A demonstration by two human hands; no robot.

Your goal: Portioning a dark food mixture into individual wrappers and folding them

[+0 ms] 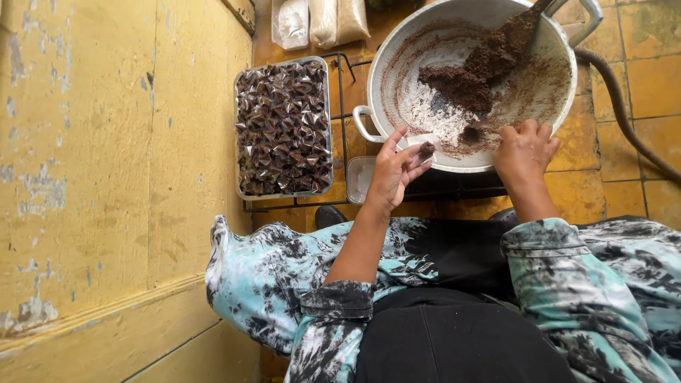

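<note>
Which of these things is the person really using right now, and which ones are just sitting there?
In use:
- left hand, holding a clear wrapper with a dark lump
- right hand, at the rim of the big pan
- dark mixture and spoon in the pan
- tray of wrapped dark pieces

Lying about:
- bags at the back
- hose
- small clear tub

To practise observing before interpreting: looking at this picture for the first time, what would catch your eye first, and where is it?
The big white basin at top centre stands out, smeared brown, with a dark mound and a spoon in it. Left of it, a metal tray is packed with small dark wrapped cones. Below the basin, the left hand holds a dark lump in clear wrap, while the right hand reaches over the basin's rim.
</note>
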